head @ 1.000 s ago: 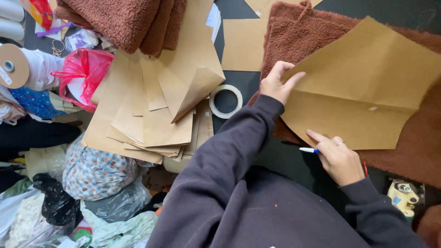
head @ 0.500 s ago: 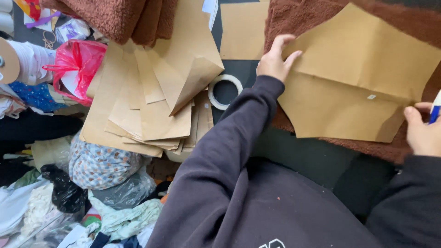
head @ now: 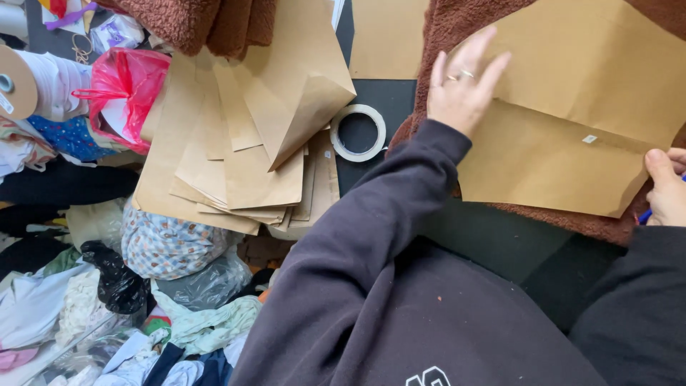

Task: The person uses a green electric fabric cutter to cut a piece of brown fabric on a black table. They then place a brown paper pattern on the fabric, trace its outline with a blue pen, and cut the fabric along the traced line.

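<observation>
With the left hand (head: 461, 89) spread flat on the brown paper pattern piece (head: 572, 136) over the brown fleece fabric (head: 457, 28) at upper right, and the right hand (head: 664, 189) pinching its right edge, steady pressure should prevent shifting.

You are looking down on a dark surface (head: 379, 96), nearly black, lit evenly with soft shadows. To your left a stack of brown paper pieces (head: 229, 171) fans out over its edge, and a roll of clear tape (head: 359, 133) lies flat just beside them. A red plastic bag (head: 121, 89) sits further left, next to a large white roll (head: 28, 86). Below these you see a heap of clothes and bags: a spotted fabric bundle (head: 168, 243), a black plastic bag (head: 114, 282), pale garments (head: 36, 314). Brown fleece (head: 207, 25) hangs at the top.
</observation>
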